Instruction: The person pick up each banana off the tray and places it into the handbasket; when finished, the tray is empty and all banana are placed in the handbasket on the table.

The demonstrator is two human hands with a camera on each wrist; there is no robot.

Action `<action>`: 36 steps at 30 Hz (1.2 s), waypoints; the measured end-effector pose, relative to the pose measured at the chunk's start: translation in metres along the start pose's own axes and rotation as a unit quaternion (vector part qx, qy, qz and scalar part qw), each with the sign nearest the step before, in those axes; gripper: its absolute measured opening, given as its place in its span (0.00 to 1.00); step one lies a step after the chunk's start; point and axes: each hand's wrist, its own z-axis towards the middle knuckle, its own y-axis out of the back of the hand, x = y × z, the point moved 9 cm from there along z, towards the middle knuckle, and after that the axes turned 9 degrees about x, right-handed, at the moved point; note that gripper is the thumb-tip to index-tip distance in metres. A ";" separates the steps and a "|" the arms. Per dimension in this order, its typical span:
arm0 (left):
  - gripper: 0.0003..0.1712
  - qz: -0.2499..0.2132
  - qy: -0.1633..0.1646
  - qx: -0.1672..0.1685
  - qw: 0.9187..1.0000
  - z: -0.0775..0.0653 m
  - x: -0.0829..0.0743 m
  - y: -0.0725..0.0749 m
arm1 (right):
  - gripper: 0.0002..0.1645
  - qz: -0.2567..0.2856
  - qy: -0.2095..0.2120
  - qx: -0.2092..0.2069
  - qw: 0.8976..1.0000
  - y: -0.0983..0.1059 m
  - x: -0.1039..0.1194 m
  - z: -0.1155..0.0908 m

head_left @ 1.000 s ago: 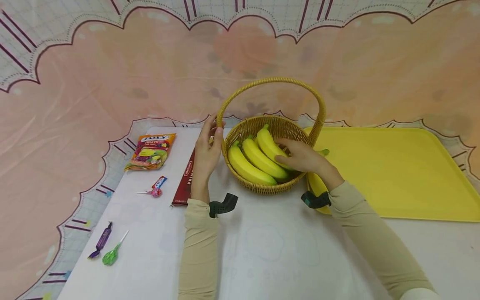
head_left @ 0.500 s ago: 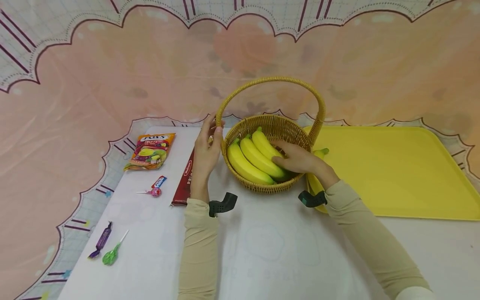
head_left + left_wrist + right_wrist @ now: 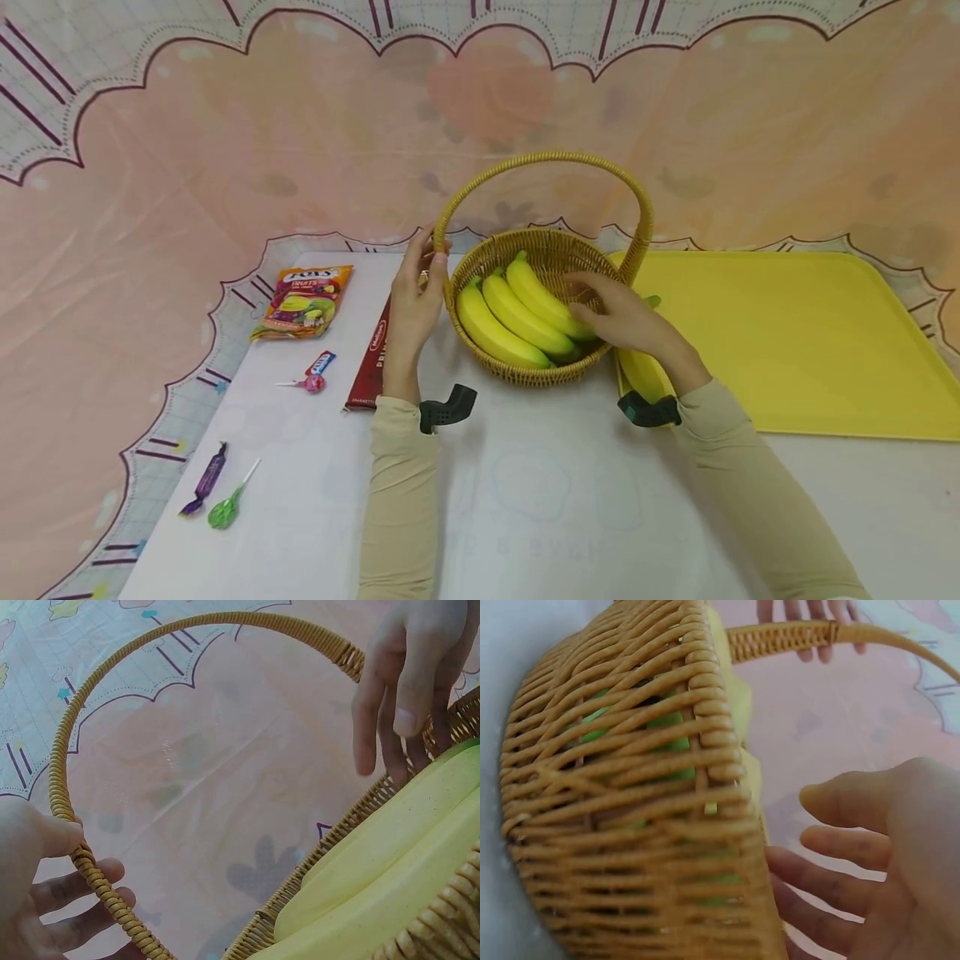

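A wicker basket [image 3: 536,377] with a tall arched handle [image 3: 551,157] stands on the white table. Three bananas lie side by side in it: a left banana [image 3: 487,329], a middle banana [image 3: 521,315] and a right banana [image 3: 542,296]. My left hand [image 3: 412,321] holds the foot of the handle, thumb on one side and fingers behind, as the left wrist view shows. Over the basket's right rim, my right hand [image 3: 626,317] hovers with loosely bent fingers, holding nothing, its fingertips close to the right banana. Another banana [image 3: 641,375] lies right of the basket, partly under my right wrist.
A yellow tray [image 3: 795,342] fills the table's right side. Left of the basket lie a red spaghetti pack [image 3: 367,371], a candy bag [image 3: 303,304], a small wrapped candy [image 3: 320,363], a pink lollipop [image 3: 313,383], a purple candy [image 3: 206,479] and a green lollipop [image 3: 225,510].
My right hand has let go of the right banana and drawn back to the right. That banana shifted slightly left beside the others. My left hand has stayed at the handle.
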 end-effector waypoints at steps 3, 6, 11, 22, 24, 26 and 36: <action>0.23 0.000 -0.007 0.001 1.000 0.001 -0.002 -0.001 | 0.27 0.016 0.004 -0.039 0.999 0.007 -0.005 -0.014; 0.23 0.001 -0.009 0.002 1.000 0.001 -0.003 -0.001 | 0.25 0.024 0.016 -0.072 0.997 0.012 -0.008 -0.031; 0.23 -0.001 -0.009 0.001 1.000 0.001 -0.004 -0.001 | 0.22 0.015 0.037 -0.120 0.992 0.018 -0.014 -0.057; 0.23 -0.002 -0.006 0.004 1.000 0.001 -0.003 -0.002 | 0.24 0.028 -0.055 -0.094 0.994 -0.010 -0.057 -0.087; 0.23 -0.003 -0.006 0.004 1.000 0.001 -0.003 -0.003 | 0.29 0.036 -0.085 -0.090 0.992 -0.014 -0.066 -0.088; 0.23 -0.006 -0.005 0.004 1.000 0.000 -0.002 -0.003 | 0.34 0.044 -0.107 -0.085 0.990 -0.019 -0.073 -0.088; 0.24 -0.003 0.000 -0.001 1.000 -0.001 -0.001 -0.002 | 0.46 0.080 -0.150 -0.060 0.984 -0.029 -0.091 -0.084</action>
